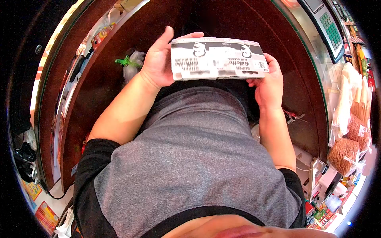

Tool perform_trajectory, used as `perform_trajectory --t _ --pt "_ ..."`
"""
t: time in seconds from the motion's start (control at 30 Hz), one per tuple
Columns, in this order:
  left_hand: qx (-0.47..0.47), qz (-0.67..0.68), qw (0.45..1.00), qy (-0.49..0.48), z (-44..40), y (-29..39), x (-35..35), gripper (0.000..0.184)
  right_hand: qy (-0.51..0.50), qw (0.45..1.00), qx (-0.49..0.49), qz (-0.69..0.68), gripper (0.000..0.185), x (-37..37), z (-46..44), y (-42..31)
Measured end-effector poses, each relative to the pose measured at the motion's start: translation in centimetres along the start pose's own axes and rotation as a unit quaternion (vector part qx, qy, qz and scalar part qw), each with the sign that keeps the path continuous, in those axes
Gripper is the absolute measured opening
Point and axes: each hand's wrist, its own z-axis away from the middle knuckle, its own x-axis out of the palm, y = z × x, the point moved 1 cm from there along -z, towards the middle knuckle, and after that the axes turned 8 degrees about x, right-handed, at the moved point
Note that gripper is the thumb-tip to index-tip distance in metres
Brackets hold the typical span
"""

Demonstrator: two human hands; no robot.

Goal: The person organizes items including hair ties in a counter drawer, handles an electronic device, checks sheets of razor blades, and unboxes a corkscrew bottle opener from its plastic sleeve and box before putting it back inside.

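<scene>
A flat white, grey and black Gillette package (220, 58) is held up level in front of my body, its printed face showing. My left hand (160, 59) grips its left end, with the thumb sticking up free of the package and the other fingers partly behind it. At the right end, my right hand (270, 81) holds the lower corner, its fingers wrapped round the edge and partly hidden behind the package.
Dark red-brown panels (190, 20) surround my hands. A clear plastic bag with a green tie (130, 63) is on the left. At the upper right lies a device with green keys (330, 29). Bagged brown goods (344, 154) are stacked at the right, near packed shelves.
</scene>
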Motion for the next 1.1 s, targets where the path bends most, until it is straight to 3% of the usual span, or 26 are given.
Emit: perform_trajectory --t 0.03,0.17,0.33,0.53,0.67,0.77,0.87,1.1 --pt "0.015 -0.021 1.000 0.002 0.0 -0.1 0.0 0.073 0.000 1.000 0.007 -0.005 0.037 0.0 0.0 0.0" --pt "0.060 -0.103 0.990 0.076 0.1 0.2 -1.4 0.054 -0.006 0.999 0.023 -0.026 0.040 0.3 -0.1 -0.3" --pt "0.100 -0.166 0.978 0.083 0.5 0.3 -1.6 0.065 -0.053 0.997 0.048 -0.026 0.051 0.1 0.5 -0.7" --pt "0.118 -0.202 0.969 0.080 0.8 0.3 -1.3 0.064 -0.071 0.993 -0.085 0.048 0.068 0.3 0.5 -0.6" --pt "0.128 -0.217 0.965 0.072 0.8 0.4 -1.3 0.064 -0.188 0.976 0.000 -0.110 0.071 0.2 0.8 -1.3" --pt "0.133 -0.230 0.962 0.067 1.0 0.5 -1.4 0.064 -0.134 0.990 0.014 -0.043 0.074 1.3 1.0 -1.3" --pt "0.134 -0.228 0.962 0.066 1.3 0.7 -1.3 0.064 -0.110 0.969 -0.128 0.181 0.084 1.2 0.5 -0.5" --pt "0.125 -0.231 0.963 0.067 1.9 0.4 -1.2 0.073 -0.101 0.963 -0.124 0.216 0.091 1.6 0.6 -0.6"
